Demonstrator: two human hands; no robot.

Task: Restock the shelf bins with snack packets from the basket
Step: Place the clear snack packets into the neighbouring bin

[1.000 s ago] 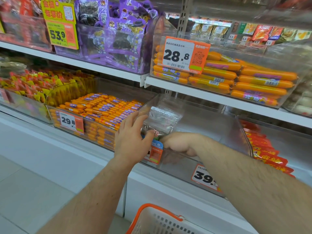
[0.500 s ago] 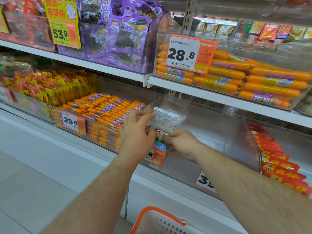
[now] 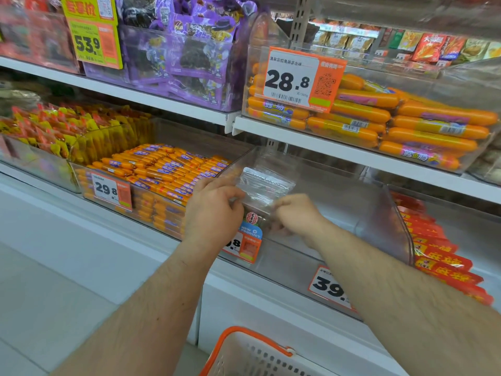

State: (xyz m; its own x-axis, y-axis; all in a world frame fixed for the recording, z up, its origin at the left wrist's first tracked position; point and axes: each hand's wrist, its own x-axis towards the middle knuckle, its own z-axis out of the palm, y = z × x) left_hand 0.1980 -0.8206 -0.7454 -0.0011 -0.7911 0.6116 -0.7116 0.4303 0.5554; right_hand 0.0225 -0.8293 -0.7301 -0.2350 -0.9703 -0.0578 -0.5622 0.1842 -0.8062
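Both hands reach into the clear shelf bin (image 3: 339,213) on the lower shelf. The left hand (image 3: 214,213) pinches the left edge of a silver snack packet (image 3: 264,185) between thumb and fingers. The right hand (image 3: 296,213) has curled fingers at the packet's lower right corner and appears to pinch it; the fingertips are hidden. The packet stands roughly upright at the bin's front left corner, just behind the price tag (image 3: 248,244). The rest of this bin holds little or nothing visible.

Likely faults:
- With nothing beside it for support, the packet may tip flat or slide backward on release.
- A release too near the low front wall may let the packet drop toward the basket (image 3: 252,351) below.
- The left wrist sits close to the adjacent bin of orange sausages (image 3: 162,169); a careless withdrawal may disturb that stock.
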